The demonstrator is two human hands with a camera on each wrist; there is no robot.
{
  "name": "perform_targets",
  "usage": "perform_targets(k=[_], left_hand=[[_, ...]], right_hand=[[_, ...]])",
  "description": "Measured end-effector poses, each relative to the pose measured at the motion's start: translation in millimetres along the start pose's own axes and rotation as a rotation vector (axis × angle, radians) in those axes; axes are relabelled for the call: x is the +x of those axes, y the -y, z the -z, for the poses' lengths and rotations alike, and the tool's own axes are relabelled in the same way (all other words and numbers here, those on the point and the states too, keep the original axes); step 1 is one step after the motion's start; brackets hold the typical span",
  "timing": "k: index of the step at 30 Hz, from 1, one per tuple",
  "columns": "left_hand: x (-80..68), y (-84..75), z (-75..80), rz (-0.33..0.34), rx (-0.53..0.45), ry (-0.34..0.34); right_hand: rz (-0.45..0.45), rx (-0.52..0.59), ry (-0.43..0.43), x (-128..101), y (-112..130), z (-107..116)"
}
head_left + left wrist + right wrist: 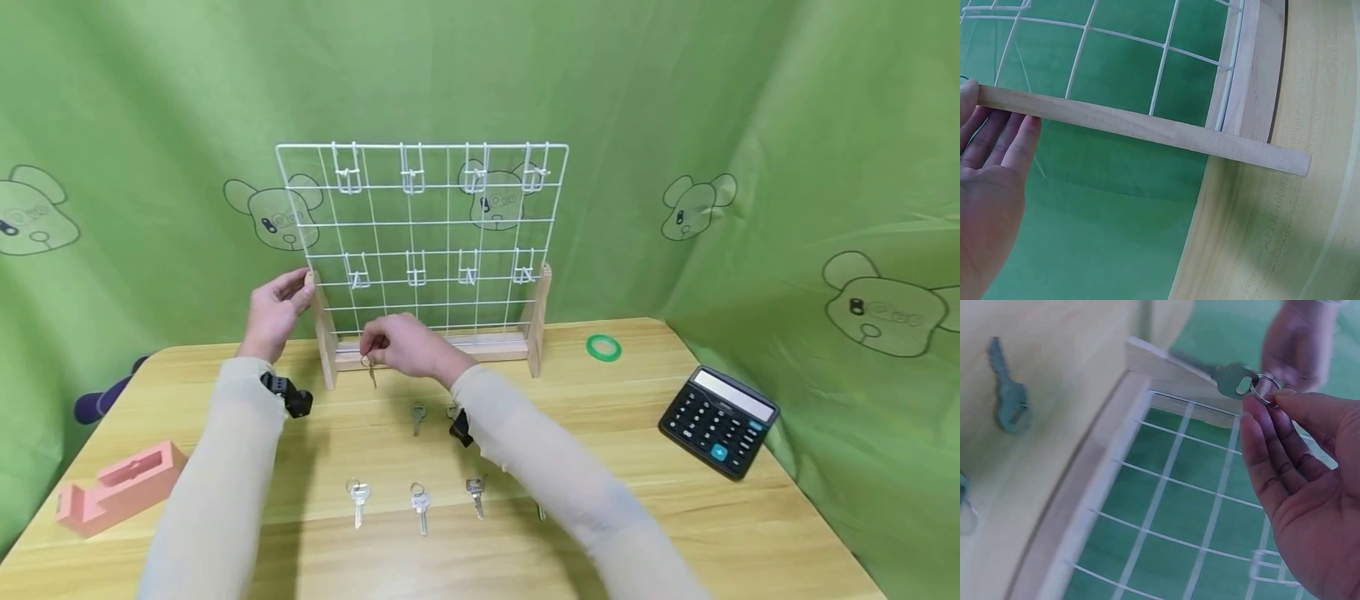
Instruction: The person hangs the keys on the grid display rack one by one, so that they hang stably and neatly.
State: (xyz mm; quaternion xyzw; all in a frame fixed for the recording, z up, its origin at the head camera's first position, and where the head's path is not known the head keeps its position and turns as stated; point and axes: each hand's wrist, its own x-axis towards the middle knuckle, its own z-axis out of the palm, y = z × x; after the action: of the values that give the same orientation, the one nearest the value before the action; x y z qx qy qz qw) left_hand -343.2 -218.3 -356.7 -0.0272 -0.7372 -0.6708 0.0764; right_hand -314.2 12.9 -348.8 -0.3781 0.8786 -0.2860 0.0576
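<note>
My right hand (pixel 411 344) pinches the metal ring (pixel 1265 390) of a key (pixel 1231 380) between thumb and fingertips. In the head view that key hangs down in front of the lower left part of a white wire grid rack (pixel 447 223). My left hand (pixel 272 317) holds the top of the rack's left wooden upright (pixel 1147 128), thumb on one side and fingers on the other. Two rows of white wire hooks (pixel 416 275) are on the grid. None of the hooks in the head view shows a key on it.
Several keys lie on the table, among them one key (pixel 418 418) behind and another key (pixel 359 502) in the front row. My right forearm partly covers others. A pink holder (pixel 123 487) stands left; a calculator (pixel 720 422) and green ring (pixel 603 347) lie right. Green curtain hangs behind.
</note>
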Motion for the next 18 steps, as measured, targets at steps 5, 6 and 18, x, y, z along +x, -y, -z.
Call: perform_targets(k=[5, 6, 18], left_hand=[[0.7, 1.0, -0.8, 0.0, -0.005, -0.001], [0.7, 0.8, -1.0, 0.004, -0.009, -0.003], [-1.0, -0.4, -1.1, 0.006, -0.006, -0.015]], right_hand=[[0.004, 0.016, -0.02, -1.6, 10.1, 17.0], [0.002, 0.025, -0.022, -1.9, 12.2, 20.0], [-0.046, 0.154, -0.068, -7.3, 23.2, 43.8]])
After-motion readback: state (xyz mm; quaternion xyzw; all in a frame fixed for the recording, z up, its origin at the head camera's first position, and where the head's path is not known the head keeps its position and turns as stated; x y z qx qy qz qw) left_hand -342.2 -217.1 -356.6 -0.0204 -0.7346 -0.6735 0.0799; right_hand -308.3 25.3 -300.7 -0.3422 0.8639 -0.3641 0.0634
